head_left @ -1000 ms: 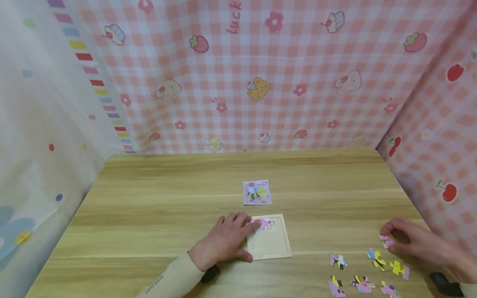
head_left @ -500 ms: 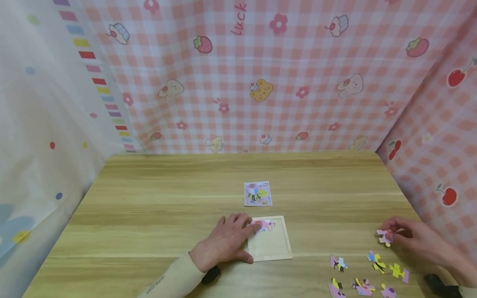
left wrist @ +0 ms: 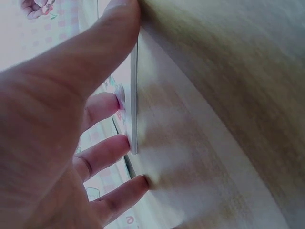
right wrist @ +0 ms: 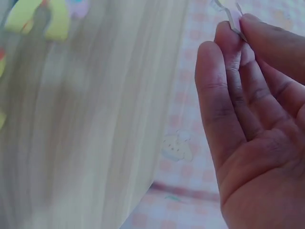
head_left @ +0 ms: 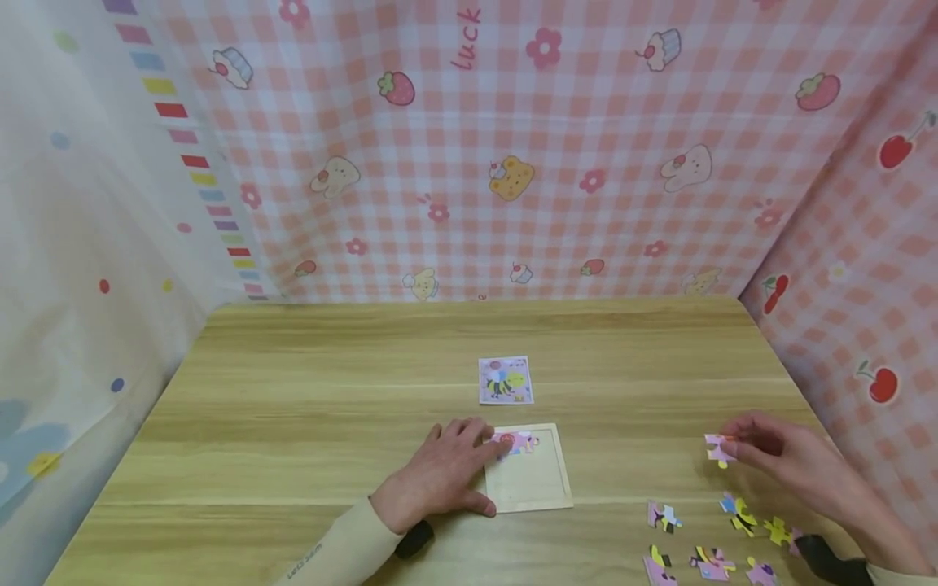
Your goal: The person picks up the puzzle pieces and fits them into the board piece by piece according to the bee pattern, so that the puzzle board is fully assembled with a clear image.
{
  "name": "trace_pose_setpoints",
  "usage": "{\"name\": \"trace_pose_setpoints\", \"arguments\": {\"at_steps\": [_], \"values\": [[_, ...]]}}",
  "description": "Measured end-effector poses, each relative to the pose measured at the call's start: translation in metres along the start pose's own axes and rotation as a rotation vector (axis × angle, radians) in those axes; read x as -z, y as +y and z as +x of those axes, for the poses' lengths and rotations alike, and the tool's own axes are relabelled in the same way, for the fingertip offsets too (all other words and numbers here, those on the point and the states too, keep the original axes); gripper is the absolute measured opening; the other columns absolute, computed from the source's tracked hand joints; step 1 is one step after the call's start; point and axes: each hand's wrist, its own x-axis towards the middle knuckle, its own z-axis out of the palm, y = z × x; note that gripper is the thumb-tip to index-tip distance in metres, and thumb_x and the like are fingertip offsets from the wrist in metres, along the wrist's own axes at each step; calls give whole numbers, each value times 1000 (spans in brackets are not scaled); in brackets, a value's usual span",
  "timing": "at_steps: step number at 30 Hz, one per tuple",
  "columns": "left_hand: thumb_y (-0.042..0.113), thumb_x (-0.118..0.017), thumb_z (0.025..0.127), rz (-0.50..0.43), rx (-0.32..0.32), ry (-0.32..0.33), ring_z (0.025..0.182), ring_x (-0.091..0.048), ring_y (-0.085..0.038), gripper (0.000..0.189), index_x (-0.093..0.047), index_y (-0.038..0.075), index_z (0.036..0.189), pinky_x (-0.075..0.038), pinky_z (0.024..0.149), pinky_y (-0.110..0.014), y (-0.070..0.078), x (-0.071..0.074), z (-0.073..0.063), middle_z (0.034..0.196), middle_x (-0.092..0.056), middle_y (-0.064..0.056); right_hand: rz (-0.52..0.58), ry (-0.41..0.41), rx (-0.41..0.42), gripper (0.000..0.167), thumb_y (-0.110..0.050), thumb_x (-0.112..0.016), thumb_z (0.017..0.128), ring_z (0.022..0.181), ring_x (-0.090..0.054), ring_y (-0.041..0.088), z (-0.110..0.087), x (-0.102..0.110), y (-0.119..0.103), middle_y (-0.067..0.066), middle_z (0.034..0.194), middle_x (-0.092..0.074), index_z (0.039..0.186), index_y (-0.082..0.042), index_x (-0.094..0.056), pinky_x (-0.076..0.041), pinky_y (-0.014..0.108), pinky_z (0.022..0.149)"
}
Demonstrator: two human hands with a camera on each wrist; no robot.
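Note:
My right hand (head_left: pixel 787 456) pinches a pink puzzle piece (head_left: pixel 717 449) with a yellow tab between thumb and fingertips, above the table. In the right wrist view only the edge of that piece (right wrist: pixel 233 18) shows. My left hand (head_left: pixel 445 472) rests on the left side of a square wooden puzzle tray (head_left: pixel 531 484), its fingers spread and fairly straight. One fingertip touches the pink pieces (head_left: pixel 522 442) lying in the tray's upper left corner. In the left wrist view, the thumb and fingers lie along the tray's edge (left wrist: pixel 134 109).
Behind the tray lies a bee picture card (head_left: pixel 506 380). Several loose puzzle pieces (head_left: pixel 712 563) lie at the front right of the wooden table (head_left: pixel 330 366). A checked curtain (head_left: pixel 454 163) hangs behind the table's far edge.
My right hand has lifted the pink puzzle piece from the right side and carried it left, toward the tray. The left hand has stayed in place on the tray.

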Motion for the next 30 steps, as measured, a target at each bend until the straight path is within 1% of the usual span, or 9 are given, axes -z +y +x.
{"name": "trace_pose_setpoints", "arguments": {"at_steps": [2, 8, 13, 15, 21, 24, 30], "values": [[55, -86, 78, -3, 1, 2, 129, -50, -31, 89, -51, 28, 154, -45, 106, -54, 0, -1, 0, 141, -51, -3, 8, 3, 8, 13, 1, -71, 95, 80, -66, 0, 2, -2, -6, -8, 91, -73, 104, -8, -71, -51, 13, 67], [54, -86, 78, -17, 4, -3, 129, -49, -31, 88, -51, 28, 154, -45, 106, -54, 0, -2, -2, 142, -51, -3, 60, 9, 62, 19, 5, -70, 94, 76, -68, 8, 7, -10, -21, -3, 91, -74, 106, -10, -71, -53, 18, 63], [53, -86, 78, -27, -7, 14, 128, -50, -31, 88, -51, 25, 154, -45, 106, -55, 0, -2, -3, 140, -51, -3, 94, 25, 111, 23, 8, -71, 93, 78, -71, 9, 13, -17, -36, -1, 93, -75, 106, -10, -72, -55, 18, 66], [52, -87, 78, -31, -9, 22, 128, -50, -31, 88, -51, 25, 153, -46, 106, -55, 1, -1, -4, 140, -51, -3, 98, 18, 109, 22, 6, -71, 93, 78, -71, 9, 15, -20, -43, -1, 94, -75, 107, -11, -73, -55, 19, 65], [51, -87, 77, -34, -7, 29, 128, -51, -32, 88, -52, 24, 153, -46, 105, -55, 2, 2, -3, 140, -52, -4, 103, -22, 68, 15, -4, -71, 97, 84, -74, 11, 26, -29, -59, -2, 97, -76, 107, -16, -73, -58, 23, 67], [51, -87, 77, -36, -7, 25, 127, -51, -32, 88, -52, 24, 153, -46, 105, -54, 3, 3, -3, 140, -52, -5, 113, -26, 75, 14, -4, -71, 97, 84, -74, 11, 33, -33, -63, -2, 98, -76, 105, -16, -73, -58, 22, 69], [52, -86, 78, -23, -3, 18, 128, -51, -31, 88, -51, 25, 153, -46, 106, -54, 2, 2, -1, 140, -51, -4, 114, 2, 104, 16, -2, -73, 95, 86, -73, 7, 42, -43, -71, -1, 99, -77, 104, -15, -73, -59, 21, 70]]}}
